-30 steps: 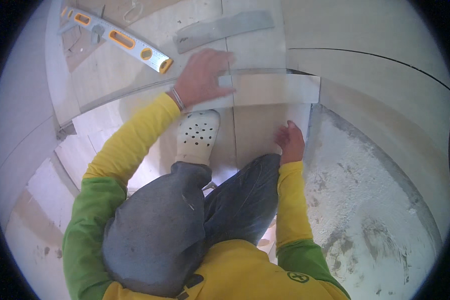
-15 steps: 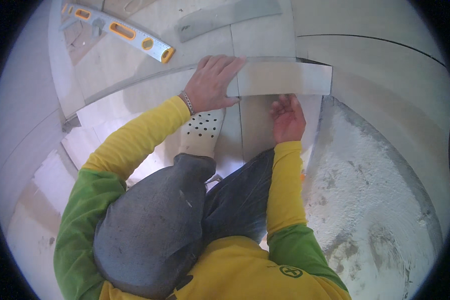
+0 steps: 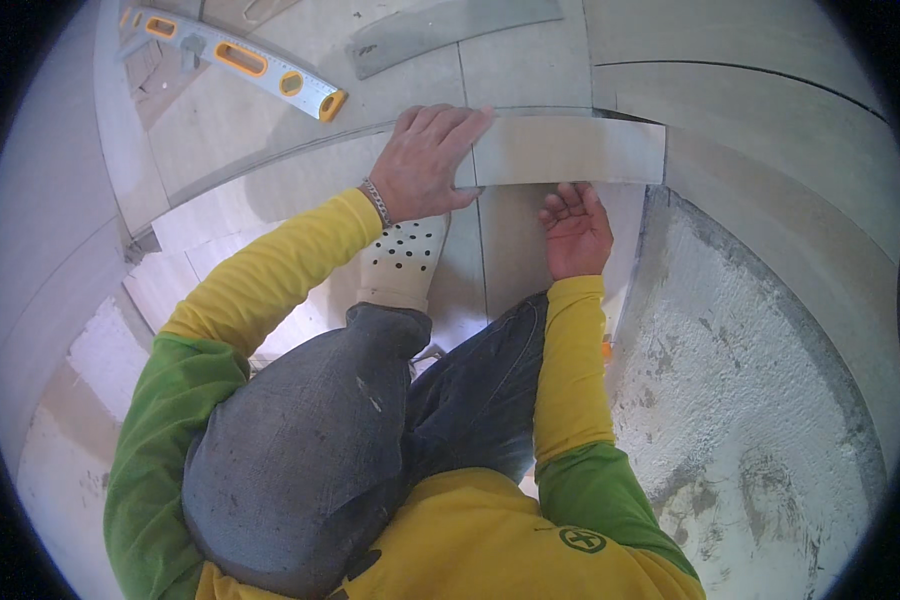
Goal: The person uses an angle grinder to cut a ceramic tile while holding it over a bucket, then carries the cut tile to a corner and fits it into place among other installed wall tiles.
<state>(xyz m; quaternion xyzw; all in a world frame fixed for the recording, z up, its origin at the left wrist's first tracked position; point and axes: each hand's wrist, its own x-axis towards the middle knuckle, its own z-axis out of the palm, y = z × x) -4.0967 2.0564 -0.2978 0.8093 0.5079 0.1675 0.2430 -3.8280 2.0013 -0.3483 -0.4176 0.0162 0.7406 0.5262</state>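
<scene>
A narrow beige tile strip (image 3: 570, 150) lies along the edge of a tiled step. My left hand (image 3: 425, 160) is across the strip's left end and the joint there, with its fingers over the top and thumb at the near edge. My right hand (image 3: 577, 228) is palm up below the strip. Its fingers are half curled and a little apart, with the tips at the near edge; whether they reach underneath is hidden. A dark wedge-shaped gap (image 3: 620, 117) shows behind the strip's right end.
A spirit level (image 3: 240, 58) with yellow-rimmed openings and a grey curved offcut (image 3: 450, 38) lie on the tiles beyond. Tiled wall (image 3: 770, 170) rises at the right, above rough whitish floor (image 3: 740, 400). My foot in a white perforated clog (image 3: 402, 260) stands below my left hand.
The view has shifted slightly, so the level and strip appear a little higher. Both hands keep nearly the same places on the strip; my right fingers look slightly more spread.
</scene>
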